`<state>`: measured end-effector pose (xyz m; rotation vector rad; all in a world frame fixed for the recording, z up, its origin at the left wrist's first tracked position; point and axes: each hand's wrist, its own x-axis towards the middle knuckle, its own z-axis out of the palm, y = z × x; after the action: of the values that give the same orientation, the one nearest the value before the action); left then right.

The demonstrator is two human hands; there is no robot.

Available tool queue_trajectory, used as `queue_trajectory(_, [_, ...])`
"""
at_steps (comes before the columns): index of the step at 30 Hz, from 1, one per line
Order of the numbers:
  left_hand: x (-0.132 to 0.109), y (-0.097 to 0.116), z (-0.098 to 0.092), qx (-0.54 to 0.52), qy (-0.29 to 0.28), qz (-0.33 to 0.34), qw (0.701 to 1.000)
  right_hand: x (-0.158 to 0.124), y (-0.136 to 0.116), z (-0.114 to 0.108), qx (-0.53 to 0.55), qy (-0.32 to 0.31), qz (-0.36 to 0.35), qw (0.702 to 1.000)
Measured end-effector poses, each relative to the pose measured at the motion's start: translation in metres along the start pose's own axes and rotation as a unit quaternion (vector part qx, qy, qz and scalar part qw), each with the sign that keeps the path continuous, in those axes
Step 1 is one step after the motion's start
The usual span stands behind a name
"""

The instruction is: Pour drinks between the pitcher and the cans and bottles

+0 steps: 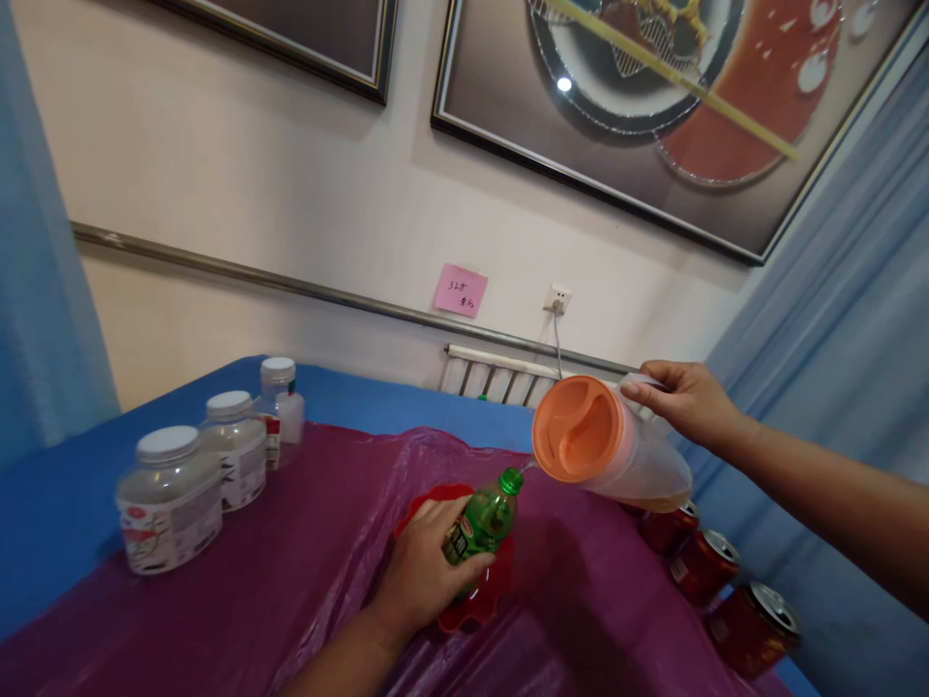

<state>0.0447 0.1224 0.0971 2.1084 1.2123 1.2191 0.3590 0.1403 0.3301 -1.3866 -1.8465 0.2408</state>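
My left hand [425, 566]: wrapped round the green bottle [486, 523], thumb on the near side, fingers over the far side. Bottle uncapped, long axis leaning so the neck points away from me and right, toward the pitcher [645, 469]. My right hand [686, 397]: gripping the pitcher's handle, higher up and farther out, so left is the nearer of the 2 to the bottle. Pitcher tipped well over, orange lid [577, 426] end leading left. Key relation: lid's lower edge sits just right of and slightly above the bottle mouth, with a thin streak of liquid at the gap. Red bowl [500, 586] beneath the bottle; base contact hidden by my hand, can't tell. Farther out: purple sheet [312, 571] on the table, 3 white-lidded clear containers [236, 450] left, at least 3 red cans [701, 571] right.
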Motion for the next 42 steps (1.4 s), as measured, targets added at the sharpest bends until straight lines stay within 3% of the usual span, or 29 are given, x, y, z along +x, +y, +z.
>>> queue_trajectory(30, [-0.001,-0.001,0.001,-0.003,-0.006,-0.001,1.0,0.001,0.008,0.005,0.015,0.015,-0.011,1.0])
queue_trajectory(42, [-0.001,-0.001,0.002,0.0,-0.003,-0.005,1.0,-0.006,0.018,0.017,0.043,0.014,-0.011,0.999])
